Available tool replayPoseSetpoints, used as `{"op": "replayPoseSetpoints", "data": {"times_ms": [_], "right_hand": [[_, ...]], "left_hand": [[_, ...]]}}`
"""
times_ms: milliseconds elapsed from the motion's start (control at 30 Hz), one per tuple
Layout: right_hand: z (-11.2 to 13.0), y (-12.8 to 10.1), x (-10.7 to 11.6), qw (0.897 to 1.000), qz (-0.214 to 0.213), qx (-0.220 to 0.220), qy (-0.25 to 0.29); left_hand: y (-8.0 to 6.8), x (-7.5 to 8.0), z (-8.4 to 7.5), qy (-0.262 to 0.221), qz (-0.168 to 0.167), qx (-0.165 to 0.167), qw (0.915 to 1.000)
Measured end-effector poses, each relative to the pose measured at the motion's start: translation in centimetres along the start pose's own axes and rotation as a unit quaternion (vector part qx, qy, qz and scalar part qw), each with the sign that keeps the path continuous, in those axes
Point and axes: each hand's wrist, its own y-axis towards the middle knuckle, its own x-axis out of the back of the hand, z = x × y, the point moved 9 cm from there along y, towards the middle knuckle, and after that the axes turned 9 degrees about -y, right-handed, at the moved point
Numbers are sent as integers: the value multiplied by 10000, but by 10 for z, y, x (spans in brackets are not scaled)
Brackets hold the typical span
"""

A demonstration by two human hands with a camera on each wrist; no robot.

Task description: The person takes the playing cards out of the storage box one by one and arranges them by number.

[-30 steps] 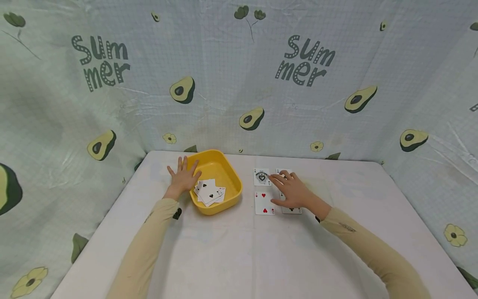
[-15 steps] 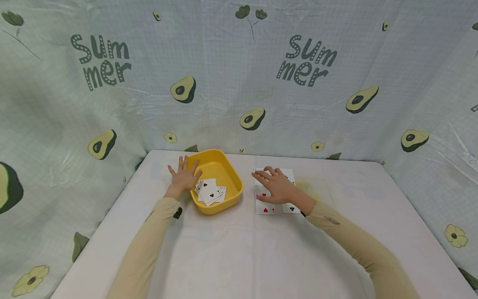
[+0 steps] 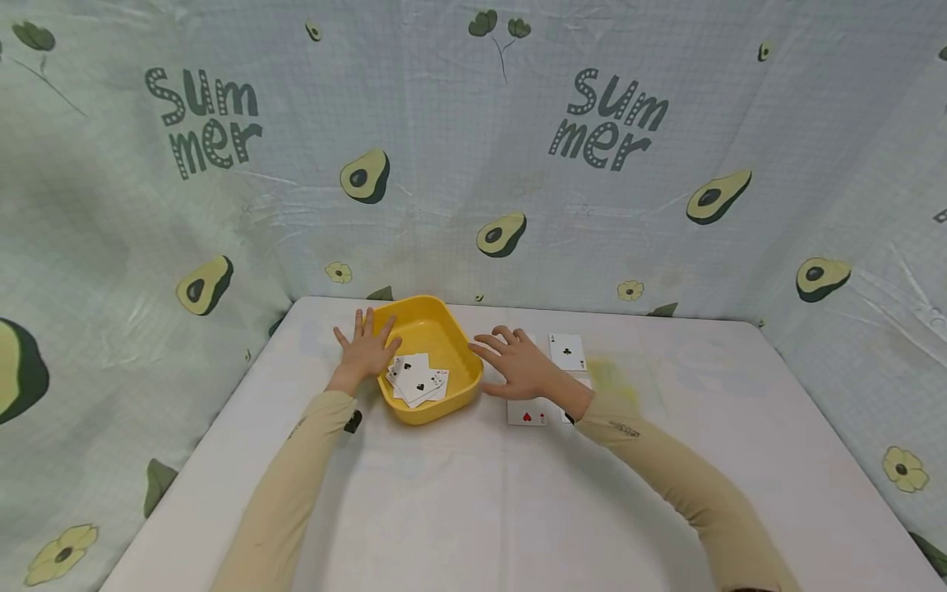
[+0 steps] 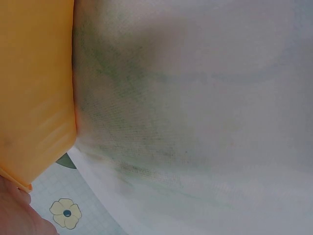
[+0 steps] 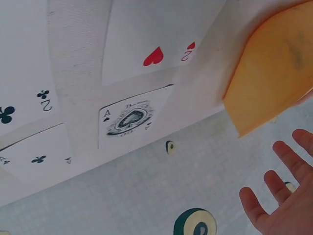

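A yellow tray (image 3: 451, 329) stands on the white table (image 3: 473, 510) with several playing cards (image 3: 416, 383) lying face up in it. My left hand (image 3: 362, 345) lies flat with spread fingers against the tray's left rim. My right hand (image 3: 512, 359) hovers with straight, spread fingers just right of the tray and holds nothing. Beside it lie an ace of clubs (image 3: 566, 351) and a two of hearts (image 3: 526, 415). In the right wrist view I see the two of hearts (image 5: 146, 44), an ace of spades (image 5: 131, 120), a two of clubs (image 5: 24, 100) and the tray (image 5: 269, 78).
A cloth printed with avocados (image 3: 473, 164) walls the table at the back and on both sides. The left wrist view shows only the tray's wall (image 4: 34, 83) and the table cloth (image 4: 195, 98).
My right hand has slid left from over the four laid-out cards to the tray's right side, uncovering the ace of clubs. The left hand has stayed put.
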Motion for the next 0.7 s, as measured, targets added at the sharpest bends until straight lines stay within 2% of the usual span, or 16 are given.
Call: {"op": "replayPoseSetpoints", "data": {"times_ms": [267,700], "right_hand": [[16,24,0,9999,46,128,19],[35,56,-15,9961,819,197,279]], "left_hand": [[0,2,-2,43,-55,13,10000],[1,0,0,-24,-41,-30,10000]]}}
